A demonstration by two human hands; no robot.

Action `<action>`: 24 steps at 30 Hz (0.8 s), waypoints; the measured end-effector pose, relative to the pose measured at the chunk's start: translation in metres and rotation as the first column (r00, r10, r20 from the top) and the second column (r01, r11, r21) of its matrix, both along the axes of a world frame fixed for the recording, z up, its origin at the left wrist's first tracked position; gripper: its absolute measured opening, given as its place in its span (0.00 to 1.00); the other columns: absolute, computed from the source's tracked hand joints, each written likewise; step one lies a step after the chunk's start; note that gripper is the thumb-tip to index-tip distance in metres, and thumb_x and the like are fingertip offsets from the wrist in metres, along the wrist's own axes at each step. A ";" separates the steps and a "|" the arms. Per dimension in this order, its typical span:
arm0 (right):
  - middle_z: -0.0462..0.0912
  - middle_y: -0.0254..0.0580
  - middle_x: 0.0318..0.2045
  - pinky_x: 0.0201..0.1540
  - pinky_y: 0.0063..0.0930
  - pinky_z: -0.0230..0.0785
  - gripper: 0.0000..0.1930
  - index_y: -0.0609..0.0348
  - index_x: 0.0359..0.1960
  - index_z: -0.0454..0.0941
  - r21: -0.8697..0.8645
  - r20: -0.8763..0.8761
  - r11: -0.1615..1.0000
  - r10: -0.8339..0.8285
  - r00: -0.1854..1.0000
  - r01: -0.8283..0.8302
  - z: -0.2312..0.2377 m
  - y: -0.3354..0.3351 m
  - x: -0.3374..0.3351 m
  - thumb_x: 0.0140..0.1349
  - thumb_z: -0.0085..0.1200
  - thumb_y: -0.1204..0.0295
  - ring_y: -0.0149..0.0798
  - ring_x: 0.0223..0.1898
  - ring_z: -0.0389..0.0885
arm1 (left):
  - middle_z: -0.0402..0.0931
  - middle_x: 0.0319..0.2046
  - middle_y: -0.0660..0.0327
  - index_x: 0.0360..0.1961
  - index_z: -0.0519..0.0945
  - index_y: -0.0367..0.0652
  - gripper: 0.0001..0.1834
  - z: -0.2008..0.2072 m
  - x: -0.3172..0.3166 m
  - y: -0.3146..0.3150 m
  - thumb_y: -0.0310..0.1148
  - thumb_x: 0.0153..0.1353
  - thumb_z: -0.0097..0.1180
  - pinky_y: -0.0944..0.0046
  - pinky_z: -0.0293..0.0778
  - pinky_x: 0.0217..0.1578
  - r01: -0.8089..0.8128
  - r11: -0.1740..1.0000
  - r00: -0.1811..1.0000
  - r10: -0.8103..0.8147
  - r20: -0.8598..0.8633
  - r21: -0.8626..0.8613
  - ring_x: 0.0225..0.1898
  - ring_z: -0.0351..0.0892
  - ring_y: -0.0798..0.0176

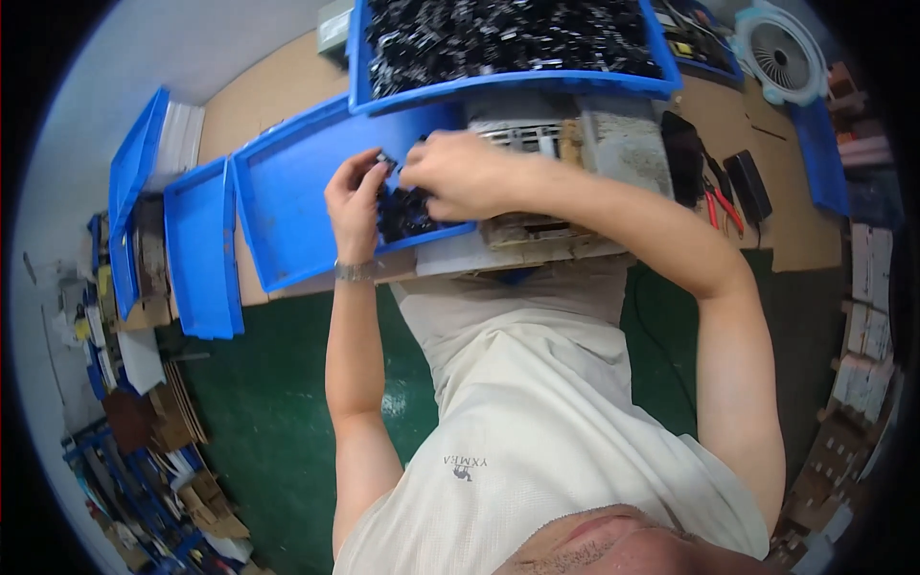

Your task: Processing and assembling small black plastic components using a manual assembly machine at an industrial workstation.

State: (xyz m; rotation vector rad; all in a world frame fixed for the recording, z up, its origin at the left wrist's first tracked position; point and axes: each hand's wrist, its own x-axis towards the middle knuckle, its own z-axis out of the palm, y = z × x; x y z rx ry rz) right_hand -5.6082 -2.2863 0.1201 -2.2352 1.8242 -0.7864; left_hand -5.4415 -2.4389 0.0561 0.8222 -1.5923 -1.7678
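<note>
My left hand (353, 203), with a metal watch at its wrist, pinches a small black part (385, 161) between thumb and fingertips. Close beside it, my right hand (464, 174) is slightly blurred; its fingers are curled together, and what they hold, if anything, is hidden. Both hands are over the right end of a shallow blue tray (297, 187). Beneath them lies a heap of small black parts (406, 217) in that tray. Under my right forearm is a metal fixture (522, 230) with slotted pieces, partly covered by the arm.
A blue bin (517, 84) full of black parts stands at the back. To the right are red-handled pliers (724, 203), a black box-shaped thing (747, 185) and a fan (781, 56). A smaller blue tray (203, 249) sits at the left; the green floor (278, 383) lies below.
</note>
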 end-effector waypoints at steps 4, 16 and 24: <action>0.86 0.45 0.34 0.36 0.35 0.76 0.10 0.60 0.39 0.86 -0.248 0.037 0.864 -0.444 0.895 0.438 0.064 0.036 -0.090 0.58 0.63 0.70 0.37 0.33 0.84 | 0.86 0.38 0.59 0.49 0.86 0.35 0.12 0.021 -0.006 0.014 0.25 0.65 0.66 0.74 0.76 0.42 0.025 0.981 0.999 -0.029 -0.016 -0.194 0.40 0.82 0.74; 0.83 0.56 0.31 0.45 0.53 0.73 0.09 0.62 0.30 0.77 -0.317 -0.055 0.493 -0.862 0.503 0.810 0.067 0.072 -0.171 0.57 0.57 0.68 0.59 0.40 0.83 | 0.83 0.39 0.58 0.60 0.75 0.34 0.21 0.045 -0.063 0.094 0.21 0.67 0.62 0.72 0.81 0.32 0.421 0.907 0.892 -0.418 -0.171 -0.018 0.38 0.88 0.65; 0.83 0.57 0.30 0.39 0.48 0.75 0.10 0.63 0.37 0.81 -0.499 0.145 0.406 -0.832 0.536 0.766 0.073 0.083 -0.160 0.55 0.59 0.71 0.60 0.33 0.83 | 0.82 0.39 0.59 0.59 0.79 0.33 0.18 0.044 -0.078 0.110 0.21 0.68 0.61 0.70 0.86 0.35 0.492 0.869 0.849 -0.468 -0.244 0.046 0.39 0.89 0.62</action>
